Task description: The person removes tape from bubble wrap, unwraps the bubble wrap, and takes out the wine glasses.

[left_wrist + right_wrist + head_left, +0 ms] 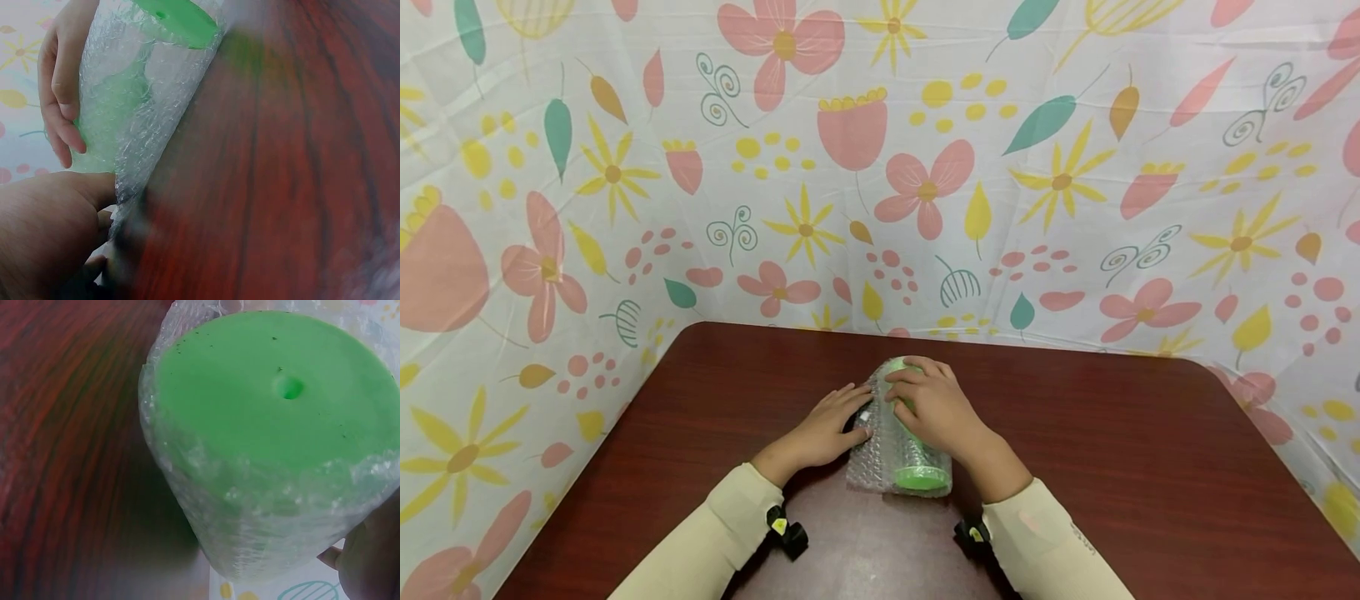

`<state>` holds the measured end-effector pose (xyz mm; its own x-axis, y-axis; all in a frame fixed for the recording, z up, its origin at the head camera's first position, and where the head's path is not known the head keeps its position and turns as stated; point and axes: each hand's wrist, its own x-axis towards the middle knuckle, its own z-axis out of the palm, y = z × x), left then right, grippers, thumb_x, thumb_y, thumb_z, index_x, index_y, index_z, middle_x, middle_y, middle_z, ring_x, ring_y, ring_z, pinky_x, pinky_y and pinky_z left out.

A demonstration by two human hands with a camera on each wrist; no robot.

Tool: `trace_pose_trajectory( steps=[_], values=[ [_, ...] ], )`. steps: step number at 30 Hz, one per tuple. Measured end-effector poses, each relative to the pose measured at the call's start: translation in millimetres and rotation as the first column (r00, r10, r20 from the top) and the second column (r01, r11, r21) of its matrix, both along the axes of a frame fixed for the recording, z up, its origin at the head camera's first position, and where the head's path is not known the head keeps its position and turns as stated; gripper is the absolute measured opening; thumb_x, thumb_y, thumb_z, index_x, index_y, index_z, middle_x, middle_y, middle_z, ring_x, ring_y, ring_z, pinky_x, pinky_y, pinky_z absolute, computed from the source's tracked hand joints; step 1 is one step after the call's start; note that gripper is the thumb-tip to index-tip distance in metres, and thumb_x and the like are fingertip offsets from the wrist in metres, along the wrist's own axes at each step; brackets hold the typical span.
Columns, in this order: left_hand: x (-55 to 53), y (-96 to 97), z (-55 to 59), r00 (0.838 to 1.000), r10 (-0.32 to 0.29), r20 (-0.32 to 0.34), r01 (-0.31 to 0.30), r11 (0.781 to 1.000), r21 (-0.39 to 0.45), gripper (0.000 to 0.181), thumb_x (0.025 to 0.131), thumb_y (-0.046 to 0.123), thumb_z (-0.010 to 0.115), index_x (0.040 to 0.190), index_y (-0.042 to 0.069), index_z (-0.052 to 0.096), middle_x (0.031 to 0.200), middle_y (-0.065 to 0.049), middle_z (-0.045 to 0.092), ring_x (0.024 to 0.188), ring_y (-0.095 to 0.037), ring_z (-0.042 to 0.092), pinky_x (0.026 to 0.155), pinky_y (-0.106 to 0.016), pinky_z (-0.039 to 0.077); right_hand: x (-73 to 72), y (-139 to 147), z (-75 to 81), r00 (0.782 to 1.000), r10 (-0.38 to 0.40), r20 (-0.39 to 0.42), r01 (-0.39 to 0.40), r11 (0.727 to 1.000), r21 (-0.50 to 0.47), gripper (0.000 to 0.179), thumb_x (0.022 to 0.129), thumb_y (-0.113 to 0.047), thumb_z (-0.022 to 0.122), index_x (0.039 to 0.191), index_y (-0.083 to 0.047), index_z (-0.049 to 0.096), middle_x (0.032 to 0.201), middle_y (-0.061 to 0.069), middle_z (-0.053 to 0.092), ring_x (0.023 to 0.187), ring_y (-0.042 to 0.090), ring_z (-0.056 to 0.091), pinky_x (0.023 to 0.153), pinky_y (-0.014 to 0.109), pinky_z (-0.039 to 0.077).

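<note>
A green cylinder point(921, 477) wrapped in clear bubble wrap point(872, 467) lies on its side on the table. Its round green end point(237, 394), with a small hole in it, faces the near side. My right hand point(936, 408) holds the roll from above, its fingers curved over the far part of the wrap. To the left, my left hand point(823, 425) lies with fingers extended, its thumb and fingertips at the left edge of the wrap. The left wrist view shows this left hand point(56, 219) close beside the wrap, its fingers partly hidden.
The dark red wooden table point(1112, 467) has its far edge just beyond the roll. Behind it hangs a floral-print curtain point(850, 208), which also runs along both sides. Black straps with wrist cameras point(787, 533) sit at the cuffs.
</note>
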<state>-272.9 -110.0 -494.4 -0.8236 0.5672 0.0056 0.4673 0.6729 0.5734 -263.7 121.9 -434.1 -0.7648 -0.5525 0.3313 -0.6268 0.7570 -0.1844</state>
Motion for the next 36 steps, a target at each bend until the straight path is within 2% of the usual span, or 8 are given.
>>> trace_pose_trajectory(
  steps=[7,15,27,36],
  values=[
    [1.1,0.2,1.1,1.000,0.004,-0.003,-0.004,1.000,0.000,0.061,0.105,0.033,0.055,0.157,0.010,0.035,0.166,-0.008,0.029,0.158,-0.032,0.015,0.126,-0.054,0.011,0.0,0.1,-0.8,1.000,0.000,-0.010,0.000,1.000,0.005,0.016,0.099,-0.021,0.064,0.106,-0.020,0.078,0.129,-0.001,0.068,0.140,0.032,0.046,0.116,0.056,0.031],
    [1.3,0.2,2.0,1.000,-0.001,0.001,0.001,1.000,0.008,0.060,0.105,0.032,0.055,0.157,0.009,0.035,0.166,-0.009,0.030,0.157,-0.032,0.015,0.126,-0.055,0.011,-0.9,1.9,-1.5,0.999,0.037,-0.008,-0.038,0.999,-0.012,0.019,0.099,-0.016,0.062,0.106,-0.017,0.079,0.125,0.002,0.068,0.142,0.034,0.045,0.120,0.055,0.028],
    [-0.1,-0.5,-1.2,1.000,-0.001,0.000,0.001,1.000,0.011,0.060,0.105,0.032,0.054,0.157,0.009,0.036,0.166,-0.009,0.030,0.157,-0.032,0.015,0.126,-0.055,0.011,-1.2,3.5,-1.4,1.000,0.024,0.005,-0.024,1.000,0.007,0.022,0.099,-0.014,0.058,0.106,-0.019,0.079,0.124,0.003,0.065,0.141,0.033,0.043,0.120,0.055,0.028],
    [-0.4,-0.3,-0.4,1.000,0.001,0.004,-0.001,1.000,0.001,0.060,0.105,0.034,0.054,0.157,0.011,0.035,0.166,-0.007,0.029,0.158,-0.031,0.014,0.126,-0.054,0.010,-0.9,8.3,-3.0,1.000,0.024,-0.014,-0.024,1.000,0.007,0.025,0.099,-0.012,0.057,0.108,-0.019,0.079,0.131,0.002,0.068,0.142,0.035,0.044,0.119,0.056,0.029]
  ],
)
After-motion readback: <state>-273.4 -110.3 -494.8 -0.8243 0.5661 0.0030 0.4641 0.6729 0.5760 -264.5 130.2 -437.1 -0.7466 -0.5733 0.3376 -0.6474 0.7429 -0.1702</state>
